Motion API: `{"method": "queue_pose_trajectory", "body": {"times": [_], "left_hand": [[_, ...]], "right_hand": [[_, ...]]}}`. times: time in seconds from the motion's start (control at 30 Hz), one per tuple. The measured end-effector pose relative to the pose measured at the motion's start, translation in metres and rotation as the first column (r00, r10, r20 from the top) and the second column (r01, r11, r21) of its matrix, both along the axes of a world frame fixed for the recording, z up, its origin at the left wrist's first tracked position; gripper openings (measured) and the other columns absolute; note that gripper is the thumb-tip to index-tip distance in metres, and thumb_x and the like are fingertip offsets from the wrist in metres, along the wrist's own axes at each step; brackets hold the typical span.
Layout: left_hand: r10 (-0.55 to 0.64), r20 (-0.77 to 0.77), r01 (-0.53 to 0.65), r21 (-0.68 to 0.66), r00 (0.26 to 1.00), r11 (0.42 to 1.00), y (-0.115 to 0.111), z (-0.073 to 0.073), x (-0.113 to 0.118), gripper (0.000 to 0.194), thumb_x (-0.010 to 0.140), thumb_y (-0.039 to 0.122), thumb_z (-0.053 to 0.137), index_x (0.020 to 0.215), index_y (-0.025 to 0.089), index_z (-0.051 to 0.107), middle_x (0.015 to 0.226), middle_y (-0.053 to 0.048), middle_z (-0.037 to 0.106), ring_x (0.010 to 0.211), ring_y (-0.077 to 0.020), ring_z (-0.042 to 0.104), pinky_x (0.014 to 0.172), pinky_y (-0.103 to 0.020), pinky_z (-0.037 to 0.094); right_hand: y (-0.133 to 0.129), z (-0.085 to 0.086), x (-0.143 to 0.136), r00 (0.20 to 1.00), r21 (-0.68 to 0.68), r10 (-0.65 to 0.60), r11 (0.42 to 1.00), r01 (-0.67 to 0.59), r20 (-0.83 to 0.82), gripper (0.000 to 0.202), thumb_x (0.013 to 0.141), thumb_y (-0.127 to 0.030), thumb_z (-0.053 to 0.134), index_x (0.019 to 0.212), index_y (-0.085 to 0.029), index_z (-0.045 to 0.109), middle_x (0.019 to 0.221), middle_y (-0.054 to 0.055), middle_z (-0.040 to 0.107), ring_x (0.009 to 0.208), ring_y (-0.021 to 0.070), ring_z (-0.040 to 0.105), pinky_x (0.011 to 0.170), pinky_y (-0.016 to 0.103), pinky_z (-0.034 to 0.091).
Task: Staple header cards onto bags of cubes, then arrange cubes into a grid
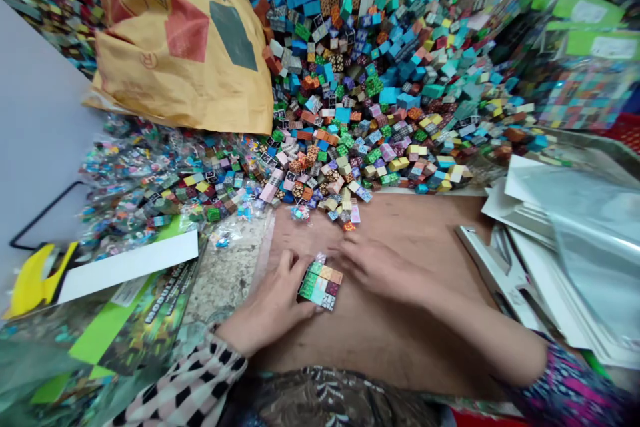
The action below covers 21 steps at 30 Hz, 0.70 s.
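A small flat block of coloured cubes [323, 283], green, pale blue, tan and dark red, lies on the brown board [400, 347]. My left hand [280, 297] holds its left side, thumb along the lower edge and fingers at the upper left. A patterned cube [321, 257] sits at the block's upper edge. My right hand [373, 267] is just right of the block, blurred, its fingers reaching left above the block's upper right corner; whether it holds anything cannot be made out. Beyond the hands, an orange cube [349, 226] lies at the near edge of the big pile of loose cubes [345, 113].
A yellow printed sack [180, 47] rests on the pile at the back left. Small plastic packets [135, 160] lie below it. Green printed cards and a white strip [130, 267] are at left. A stapler [495, 273] and stacked white cards [545, 280] stand at right.
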State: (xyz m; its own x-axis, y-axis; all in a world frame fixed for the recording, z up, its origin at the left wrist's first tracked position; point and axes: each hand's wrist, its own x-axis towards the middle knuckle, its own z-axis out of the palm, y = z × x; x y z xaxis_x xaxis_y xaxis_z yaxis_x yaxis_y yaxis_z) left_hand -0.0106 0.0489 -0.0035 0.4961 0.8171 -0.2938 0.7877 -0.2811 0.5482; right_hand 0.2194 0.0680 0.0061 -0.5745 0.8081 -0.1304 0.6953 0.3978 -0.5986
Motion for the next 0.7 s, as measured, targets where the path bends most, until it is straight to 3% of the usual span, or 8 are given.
{"method": "queue_pose_trajectory", "body": {"times": [0.13, 0.27, 0.53, 0.7], "left_hand": [[-0.003, -0.032, 0.003, 0.007, 0.999, 1.0, 0.002, 0.002, 0.005, 0.069, 0.076, 0.033, 0.067, 0.139, 0.027, 0.04, 0.125, -0.01, 0.044, 0.108, -0.0306, 0.059, 0.096, -0.049, 0.047], [-0.016, -0.012, 0.016, -0.001, 1.0, 1.0, 0.001, 0.001, 0.006, 0.065, 0.076, 0.031, 0.067, 0.135, 0.025, 0.042, 0.123, -0.01, 0.045, 0.107, -0.0305, 0.06, 0.097, -0.05, 0.048], [-0.045, -0.042, 0.047, 0.057, 0.998, 0.997, -0.002, -0.001, 0.008, 0.066, 0.075, 0.03, 0.068, 0.136, 0.031, 0.041, 0.128, -0.009, 0.043, 0.103, -0.0276, 0.062, 0.091, -0.042, 0.051], [-0.045, -0.132, 0.049, 0.035, 0.99, 0.998, -0.003, 0.008, 0.017, 0.054, 0.077, 0.041, 0.068, 0.124, 0.026, 0.048, 0.129, -0.009, 0.044, 0.103, -0.0288, 0.062, 0.088, -0.042, 0.052]], "right_hand": [[0.018, -0.018, -0.011, 0.994, 0.102, 0.087, 0.99, -0.093, 0.06, 0.021, 0.091, -0.017, 0.05, 0.101, -0.021, 0.069, 0.103, 0.007, 0.061, 0.089, 0.0173, 0.055, 0.072, 0.027, 0.041], [0.018, -0.03, -0.016, 0.996, 0.115, 0.051, 0.992, -0.06, 0.078, 0.019, 0.092, -0.017, 0.05, 0.095, -0.018, 0.068, 0.098, 0.007, 0.062, 0.086, 0.0164, 0.055, 0.071, 0.027, 0.04], [-0.014, -0.019, 0.019, 0.969, 0.098, -0.172, 0.983, 0.157, 0.177, 0.019, 0.093, -0.016, 0.046, 0.091, -0.013, 0.064, 0.095, 0.013, 0.064, 0.086, 0.0207, 0.059, 0.08, 0.035, 0.046], [-0.036, -0.013, 0.023, 0.968, 0.049, -0.17, 0.985, 0.163, 0.185, 0.02, 0.094, -0.017, 0.047, 0.094, -0.013, 0.067, 0.096, 0.013, 0.065, 0.09, 0.0213, 0.061, 0.084, 0.036, 0.048]]}}
